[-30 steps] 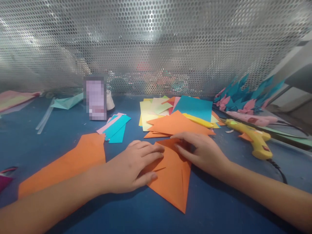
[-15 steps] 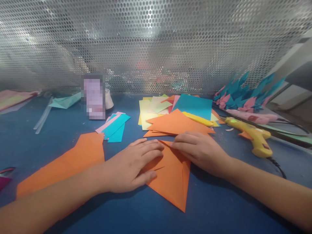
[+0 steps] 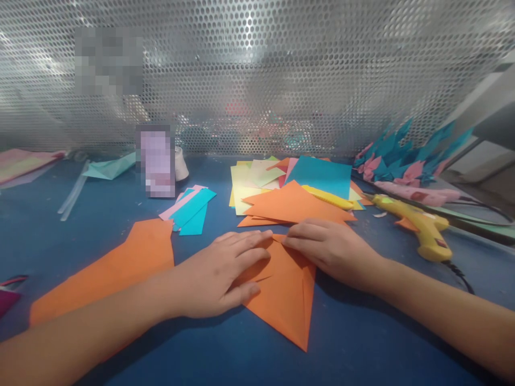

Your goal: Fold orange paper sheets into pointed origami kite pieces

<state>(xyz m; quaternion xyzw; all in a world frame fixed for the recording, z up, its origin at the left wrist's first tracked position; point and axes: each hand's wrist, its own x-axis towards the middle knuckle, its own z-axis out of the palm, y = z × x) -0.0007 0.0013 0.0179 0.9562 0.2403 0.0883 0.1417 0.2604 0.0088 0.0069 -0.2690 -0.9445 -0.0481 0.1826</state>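
Note:
A folded piece of orange paper [image 3: 284,292] lies on the blue table, its point toward me. My left hand [image 3: 231,273] rests flat across its left side, fingers outstretched and thumb apart. At the paper's upper right edge, the fingers of my right hand [image 3: 332,249] are held together and bent down on the fold; its thumb is hidden. Just beyond both hands sits a small pile of folded orange paper [image 3: 295,203]. A larger orange sheet [image 3: 116,262] lies at left, partly under my left forearm.
Behind the pile are coloured sheets [image 3: 322,174] and a yellow cutter [image 3: 328,197]. A yellow glue gun [image 3: 426,228] and a pink one [image 3: 418,193] lie right, near blue and pink folded paper pieces [image 3: 410,155]. Paper strips [image 3: 195,212] lie left; a perforated metal screen [image 3: 257,80] stands behind.
The fingertips of my left hand have slid slightly right along the paper's top edge, closer to my right hand. The paper stays in place, and the view has shifted a little.

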